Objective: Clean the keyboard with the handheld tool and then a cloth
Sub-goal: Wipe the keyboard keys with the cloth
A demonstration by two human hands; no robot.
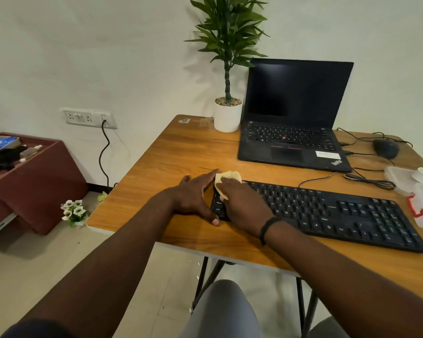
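Right hand [242, 203] presses a yellow cloth [226, 179] onto the black keyboard's [340, 211] left end, grip closed around it. Just beside that grip, left hand [195, 196] braces the keyboard's edge on the desk [169, 154], fingers spread wide.

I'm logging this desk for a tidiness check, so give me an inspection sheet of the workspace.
Surface: wooden table, bare at the left.
Job's things: black keyboard; yellow cloth at its left end; handheld tool: nothing seen.
Clutter: laptop, potted plant, mouse, plastic containers.
Hands: left hand steadies the keyboard's end; right hand holds the cloth.
Cables: black cables behind the keyboard.
Surroundings: wall socket, maroon cabinet.
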